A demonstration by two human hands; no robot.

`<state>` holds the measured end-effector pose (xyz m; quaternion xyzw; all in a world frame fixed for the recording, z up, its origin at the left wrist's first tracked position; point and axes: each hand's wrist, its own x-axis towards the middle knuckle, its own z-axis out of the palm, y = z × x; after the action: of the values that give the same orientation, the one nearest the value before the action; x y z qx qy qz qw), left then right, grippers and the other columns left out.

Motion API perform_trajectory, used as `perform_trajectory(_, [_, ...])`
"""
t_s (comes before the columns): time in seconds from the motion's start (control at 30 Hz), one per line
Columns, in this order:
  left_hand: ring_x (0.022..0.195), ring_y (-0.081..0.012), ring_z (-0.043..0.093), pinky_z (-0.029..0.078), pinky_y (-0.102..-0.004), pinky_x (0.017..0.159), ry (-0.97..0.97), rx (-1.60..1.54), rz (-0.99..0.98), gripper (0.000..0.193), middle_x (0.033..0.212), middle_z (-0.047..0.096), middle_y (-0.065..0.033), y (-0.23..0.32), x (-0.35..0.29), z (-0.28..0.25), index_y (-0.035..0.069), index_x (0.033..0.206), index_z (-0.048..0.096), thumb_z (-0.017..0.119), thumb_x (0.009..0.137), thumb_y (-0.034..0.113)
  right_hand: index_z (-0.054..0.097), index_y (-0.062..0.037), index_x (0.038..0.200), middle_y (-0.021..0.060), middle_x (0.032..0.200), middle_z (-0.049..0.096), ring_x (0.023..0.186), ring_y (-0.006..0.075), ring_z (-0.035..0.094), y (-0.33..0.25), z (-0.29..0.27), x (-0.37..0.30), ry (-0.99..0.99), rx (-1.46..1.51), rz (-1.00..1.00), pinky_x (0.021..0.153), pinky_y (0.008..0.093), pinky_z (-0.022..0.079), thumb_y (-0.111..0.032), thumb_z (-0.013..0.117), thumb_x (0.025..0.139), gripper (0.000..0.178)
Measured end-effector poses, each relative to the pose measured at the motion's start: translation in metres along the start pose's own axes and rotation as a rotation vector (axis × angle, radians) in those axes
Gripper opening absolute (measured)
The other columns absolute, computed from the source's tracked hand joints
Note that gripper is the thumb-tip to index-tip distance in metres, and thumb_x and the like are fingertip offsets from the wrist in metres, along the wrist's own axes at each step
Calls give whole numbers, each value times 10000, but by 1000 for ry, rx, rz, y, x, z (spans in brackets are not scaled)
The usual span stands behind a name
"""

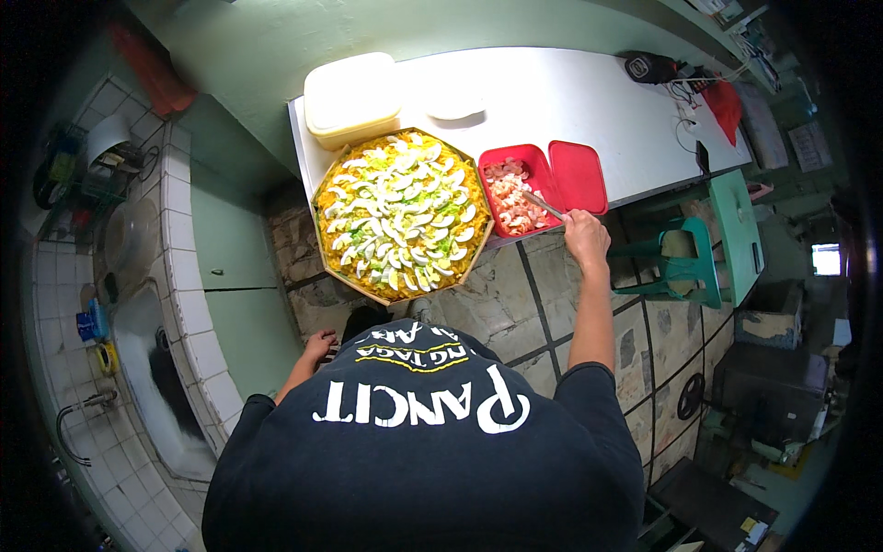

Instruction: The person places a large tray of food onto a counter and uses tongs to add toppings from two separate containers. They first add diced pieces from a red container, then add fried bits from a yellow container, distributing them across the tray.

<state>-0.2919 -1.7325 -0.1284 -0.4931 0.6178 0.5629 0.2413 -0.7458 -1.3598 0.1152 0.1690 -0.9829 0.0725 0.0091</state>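
Right hand [585, 232] closed around the handle of a spoon [544, 204]; the spoon's bowl sits in the red tub [515, 195] of pink shrimp, at the near edge of the white desk [570, 101]. Tub lid [578, 175] lies open just beside it, to the right.

Left hand [319, 347] hangs low by the person's side, away from the desk, fingers loosely curled, holding nothing that shows.

Large tray [401, 214] of yellow noodles, already covered with egg slices and green bits, touches the tub's left side. Cream lidded box [352, 97] behind it.

Step in hand, by my reading: scooping shrimp for topping. Next move calls for a level lift and a short carry left over the tray, scattering evenly without disturbing the egg.
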Motion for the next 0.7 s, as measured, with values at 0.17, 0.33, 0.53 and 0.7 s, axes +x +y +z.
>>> perform_trajectory(0.17, [786,-215,621,493,-428,684,-1,-73,-1,406,1091,623,-77,-14,8,1,157,1320,488,524,925,246,673,-98,931,141,898,662,860,347,631,0,-18,-4,27,66,16,723,451,482,-308,548,890,247])
perform_trajectory(0.33, [753,-215,625,487,-421,686,23,-50,-36,401,1076,625,-73,-10,0,5,159,1315,494,520,925,245,673,-87,941,149,895,659,862,349,629,-4,-17,-1,122,215,-47,723,432,483,-297,549,894,248])
perform_trajectory(0.53, [703,-173,618,455,-373,586,63,-172,-63,382,1029,637,-52,-19,-2,7,168,1274,523,551,904,262,665,-84,985,114,857,639,785,289,638,-89,7,2,138,602,-373,680,381,481,-213,598,882,178])
perform_trajectory(0.7, [691,-143,605,442,-330,563,86,-254,-95,382,997,632,-22,-30,-14,13,175,1278,516,544,909,268,673,-150,921,49,804,630,674,264,633,-181,48,-5,53,500,-638,581,369,489,-300,580,901,178])
